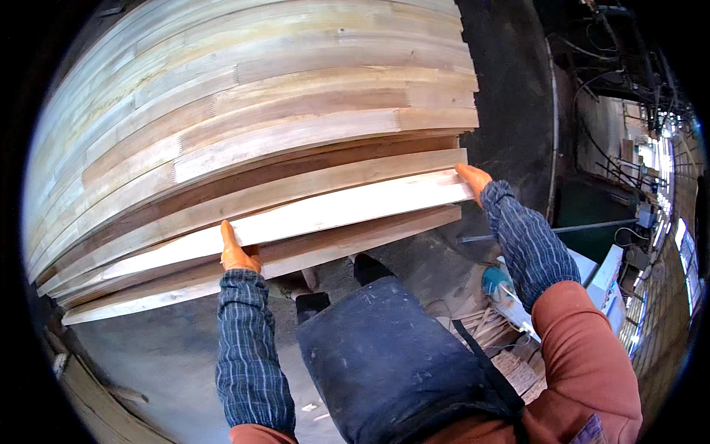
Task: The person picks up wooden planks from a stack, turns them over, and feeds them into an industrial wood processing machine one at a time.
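Observation:
A long pale wooden board (318, 211) lies across in front of me, gripped by both hands. My left hand (238, 250), in an orange glove, is closed on its near edge, thumb on top and fingers underneath. At the board's right end my right hand (475, 180), gloved the same way, wraps round the edge. Another board (296, 185) runs close along its far side. Below and nearer to me sits a lower board (355, 235), partly covered by the held one. Beyond them spreads a broad stack of joined boards (288, 96).
Dark floor (510, 89) runs along the stack's right side. To my right are a teal and white container (499, 285), a bundle of thin wood strips (484, 325) and a white machine part (606, 277). A thin metal bar (584, 227) and hanging cables are farther right.

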A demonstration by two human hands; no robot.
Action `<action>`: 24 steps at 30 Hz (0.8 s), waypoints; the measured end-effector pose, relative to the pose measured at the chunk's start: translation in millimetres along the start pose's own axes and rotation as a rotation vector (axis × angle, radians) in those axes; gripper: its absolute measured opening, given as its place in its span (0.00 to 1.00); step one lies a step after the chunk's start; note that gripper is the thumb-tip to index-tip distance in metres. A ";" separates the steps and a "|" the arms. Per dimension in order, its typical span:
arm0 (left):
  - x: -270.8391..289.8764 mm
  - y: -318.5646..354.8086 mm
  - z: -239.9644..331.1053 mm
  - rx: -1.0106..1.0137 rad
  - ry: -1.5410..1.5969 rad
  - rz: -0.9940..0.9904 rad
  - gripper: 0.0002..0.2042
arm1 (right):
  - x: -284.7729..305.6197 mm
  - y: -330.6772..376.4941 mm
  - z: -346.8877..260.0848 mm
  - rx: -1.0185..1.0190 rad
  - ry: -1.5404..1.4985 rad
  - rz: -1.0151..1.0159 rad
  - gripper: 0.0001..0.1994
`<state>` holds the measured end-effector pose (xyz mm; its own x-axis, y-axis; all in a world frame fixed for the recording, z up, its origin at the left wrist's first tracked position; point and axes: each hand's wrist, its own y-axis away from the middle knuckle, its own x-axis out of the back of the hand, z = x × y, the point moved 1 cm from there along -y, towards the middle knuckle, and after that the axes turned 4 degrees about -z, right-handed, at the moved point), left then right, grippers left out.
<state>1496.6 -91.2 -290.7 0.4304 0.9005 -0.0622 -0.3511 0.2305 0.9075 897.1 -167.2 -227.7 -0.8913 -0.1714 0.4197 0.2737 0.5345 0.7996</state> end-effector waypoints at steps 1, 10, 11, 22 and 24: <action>2.2 2.0 0.6 0.009 -0.006 -0.021 0.28 | -3.0 -3.8 0.0 -0.018 0.172 0.034 0.34; 1.2 12.3 -3.7 0.242 0.281 -0.197 0.29 | 25.5 -25.4 -0.4 -0.005 0.478 0.121 0.29; 1.9 11.1 -6.9 0.220 0.318 -0.205 0.28 | 21.6 -23.9 -1.7 0.003 0.423 0.079 0.27; 11.7 45.0 -20.7 0.169 0.587 -0.441 0.34 | 66.1 2.2 28.5 -0.015 0.121 0.205 0.21; 13.3 60.2 -19.7 0.168 0.587 -0.422 0.36 | 95.4 7.0 41.2 0.055 0.220 0.181 0.19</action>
<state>1464.7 -58.1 -245.1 -0.0308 0.8078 -0.5887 -0.1022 0.5833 0.8058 799.1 -145.7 -199.7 -0.7280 -0.2416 0.6416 0.3960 0.6157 0.6812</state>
